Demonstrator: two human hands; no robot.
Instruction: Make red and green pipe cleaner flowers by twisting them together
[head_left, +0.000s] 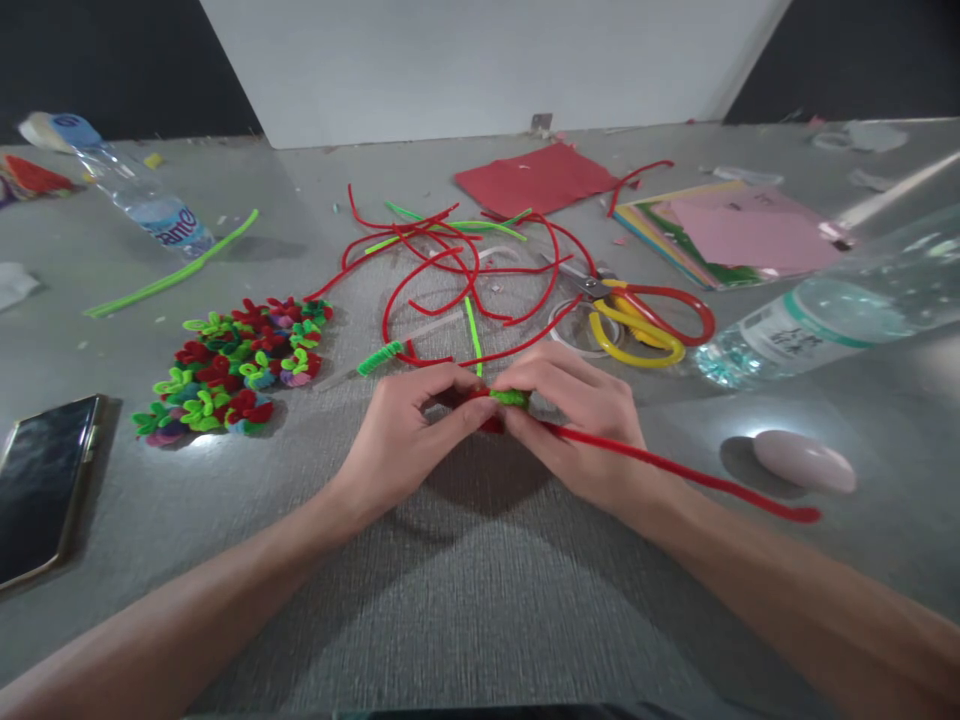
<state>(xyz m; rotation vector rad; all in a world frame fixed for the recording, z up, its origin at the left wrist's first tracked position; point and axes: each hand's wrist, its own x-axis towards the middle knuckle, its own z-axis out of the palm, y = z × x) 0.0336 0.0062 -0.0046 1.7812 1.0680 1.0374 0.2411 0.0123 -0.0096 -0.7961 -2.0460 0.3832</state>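
Note:
Both of my hands meet at the middle of the table, fingertips pinched together. Between them is a small piece of green pipe cleaner [510,398], bunched or coiled, with red fuzzy material beside it. My left hand [420,420] is closed on the red part, which its fingers mostly hide. My right hand [574,410] pinches the green piece. A long red pipe cleaner [690,475] runs out from under the right fingers and across the right wrist, its free end pointing right. How the red and green parts join is hidden.
Loose red pipe cleaners [472,260] lie beyond my hands, near scissors [637,310]. Pipe-cleaner flowers [232,370] cluster at left, near a phone [49,490] and a bottle [150,195]. At right are another bottle [810,315], a pale oval object [804,460] and coloured paper [750,230].

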